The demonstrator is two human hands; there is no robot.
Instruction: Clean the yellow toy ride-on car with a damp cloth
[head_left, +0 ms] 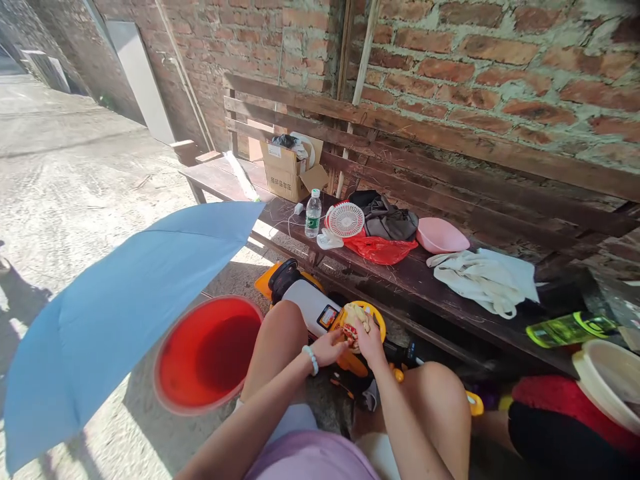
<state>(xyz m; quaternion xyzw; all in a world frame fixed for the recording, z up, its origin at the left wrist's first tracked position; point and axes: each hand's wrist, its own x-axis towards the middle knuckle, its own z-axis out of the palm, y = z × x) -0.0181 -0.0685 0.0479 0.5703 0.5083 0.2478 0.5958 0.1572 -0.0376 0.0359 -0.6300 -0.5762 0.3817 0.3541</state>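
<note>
Brick wall filled my feed from twelve to three o'clock, with a slatted wooden bench running along it. At eight o'clock I saw an open blue umbrella, and just beside it, nearer seven o'clock, a red basin. A white tub sat at the edge of the frame at four o'clock.

Along the bench I could pick out a cardboard box, a white cloth, a dark bag, a pink bowl, a red plastic bag, a small white fan and a water bottle.

Below the bench stood a yellow-and-white toy with a yellow ring on it. At six o'clock, just above that ring, was a split fruit showing red inside. My left hand and right hand were together, both clamped on it. A beaded bracelet circled the left wrist.
</note>
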